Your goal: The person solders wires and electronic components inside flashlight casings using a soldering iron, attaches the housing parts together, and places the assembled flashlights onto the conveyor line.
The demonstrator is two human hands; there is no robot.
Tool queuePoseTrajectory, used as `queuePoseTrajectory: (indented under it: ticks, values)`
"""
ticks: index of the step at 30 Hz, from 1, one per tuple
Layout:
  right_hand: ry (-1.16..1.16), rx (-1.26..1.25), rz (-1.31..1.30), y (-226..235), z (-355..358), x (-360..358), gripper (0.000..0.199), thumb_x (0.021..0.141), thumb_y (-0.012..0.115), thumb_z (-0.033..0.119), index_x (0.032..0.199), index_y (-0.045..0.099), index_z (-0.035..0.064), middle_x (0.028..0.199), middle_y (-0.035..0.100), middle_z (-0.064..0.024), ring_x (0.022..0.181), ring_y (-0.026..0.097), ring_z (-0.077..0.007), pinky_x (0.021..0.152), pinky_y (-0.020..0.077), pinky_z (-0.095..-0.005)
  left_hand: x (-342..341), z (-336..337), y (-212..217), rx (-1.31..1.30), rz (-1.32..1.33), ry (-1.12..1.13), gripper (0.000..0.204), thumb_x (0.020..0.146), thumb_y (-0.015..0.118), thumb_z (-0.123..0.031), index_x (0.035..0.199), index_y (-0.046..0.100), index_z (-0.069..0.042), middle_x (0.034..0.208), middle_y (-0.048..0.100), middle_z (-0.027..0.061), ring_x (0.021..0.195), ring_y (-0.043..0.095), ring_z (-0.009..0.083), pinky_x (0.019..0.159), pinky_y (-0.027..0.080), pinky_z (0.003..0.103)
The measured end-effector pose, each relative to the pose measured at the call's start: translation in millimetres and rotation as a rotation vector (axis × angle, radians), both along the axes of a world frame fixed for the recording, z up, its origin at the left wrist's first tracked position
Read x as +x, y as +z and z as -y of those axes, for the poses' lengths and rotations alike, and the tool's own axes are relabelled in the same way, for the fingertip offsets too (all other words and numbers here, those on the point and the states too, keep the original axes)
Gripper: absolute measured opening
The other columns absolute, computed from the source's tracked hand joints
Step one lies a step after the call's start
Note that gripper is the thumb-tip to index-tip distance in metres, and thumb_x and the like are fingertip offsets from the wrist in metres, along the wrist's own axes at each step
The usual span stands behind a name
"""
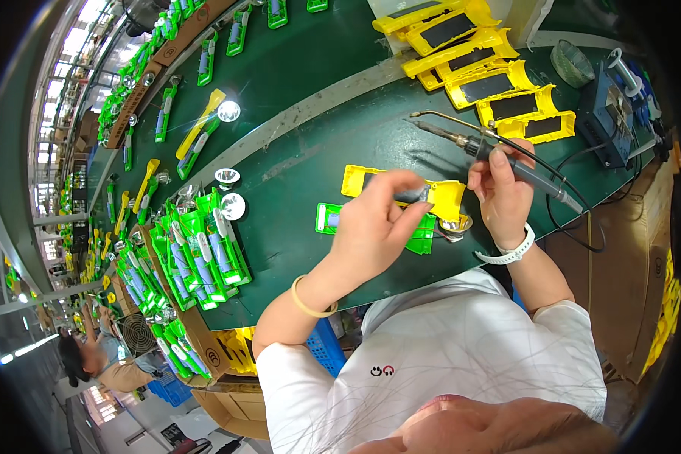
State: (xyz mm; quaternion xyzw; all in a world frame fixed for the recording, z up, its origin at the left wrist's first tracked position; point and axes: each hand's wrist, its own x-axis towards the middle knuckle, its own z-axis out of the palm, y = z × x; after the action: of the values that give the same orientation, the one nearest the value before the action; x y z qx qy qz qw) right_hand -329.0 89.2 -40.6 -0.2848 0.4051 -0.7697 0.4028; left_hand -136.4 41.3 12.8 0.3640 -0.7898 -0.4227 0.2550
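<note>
A slim, metal-tipped soldering iron (pixel 473 146) in grasp of my right hand (pixel 503 189); my left hand (pixel 374 227), hold unclear, over curved yellow plastic casing (pixel 448 198)

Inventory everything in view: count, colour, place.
soldering iron: 1, dark grey, centre
nearest casing: 1, yellow, centre
nearest holder: 1, green, centre
other casings: many, yellow, upper right
other holders: many, green, left
reflectors: several, silver, left, centre
control box: 1, blue, right
spool: 1, pale, right
mesh cup: 1, greenish, right
bench: 1, green, centre
boxes: several, brown, both sides
crates: 2+, blue, lower left
co-worker: 1, blurred, lower left
wristbands: 2, white and tan, wrists
shirt: 1, white, bottom
left hand: 1, bare, over casing
right hand: 1, bare, gripping iron
</note>
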Motion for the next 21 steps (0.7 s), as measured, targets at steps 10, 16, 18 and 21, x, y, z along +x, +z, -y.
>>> queuePoseTrajectory:
  ticks: [10, 16, 18, 21]
  values:
    - [0.232, 0.074, -0.035, 0.1, -7.9, 7.7, 0.025, 0.093, 0.062, 0.01, 0.104, 0.04, 0.0072, 0.08, 0.055, -0.0065, 0.062, 0.055, -0.0102, 0.057, 0.0451, -0.0228, 31.1, 12.3, -5.7, 0.464, -0.296, 0.225, 0.012, 0.09, 0.064, -0.001, 0.101, 0.068, 0.003, 0.087, 0.07, 0.0077, 0.075, 0.067, 0.0118, 0.07, 0.056, 0.024]
    - [0.318, 0.116, -0.187, -12.4, -1.2, 19.0, 0.025, 0.093, 0.063, 0.012, 0.099, 0.04, 0.0071, 0.076, 0.054, -0.0043, 0.059, 0.054, -0.0083, 0.052, 0.0428, -0.0212, 45.4, 49.9, -18.8, -0.409, 0.268, 0.024, 0.009, 0.076, 0.07, -0.003, 0.084, 0.07, -0.004, 0.081, 0.062, 0.0105, 0.076, 0.061, 0.0264, 0.068, 0.051, 0.034]
    - [0.355, 0.141, -0.239, -16.3, -1.6, 18.6, 0.024, 0.092, 0.062, 0.008, 0.097, 0.039, 0.0066, 0.076, 0.053, -0.0041, 0.059, 0.055, -0.0079, 0.051, 0.0433, -0.0215, 47.4, 58.0, -24.0, -0.465, 0.327, -0.046, 0.009, 0.074, 0.071, -0.003, 0.083, 0.07, -0.005, 0.083, 0.058, 0.0102, 0.079, 0.059, 0.028, 0.07, 0.05, 0.035]
    - [0.358, 0.177, -0.373, -19.6, -3.4, 18.0, 0.023, 0.091, 0.062, 0.006, 0.097, 0.039, 0.0066, 0.075, 0.053, -0.0032, 0.056, 0.053, -0.0068, 0.046, 0.0407, -0.0215, 47.7, 62.3, -28.1, -0.441, 0.401, -0.096, 0.011, 0.074, 0.072, -0.004, 0.085, 0.07, -0.008, 0.088, 0.054, 0.0089, 0.081, 0.058, 0.026, 0.071, 0.05, 0.035]
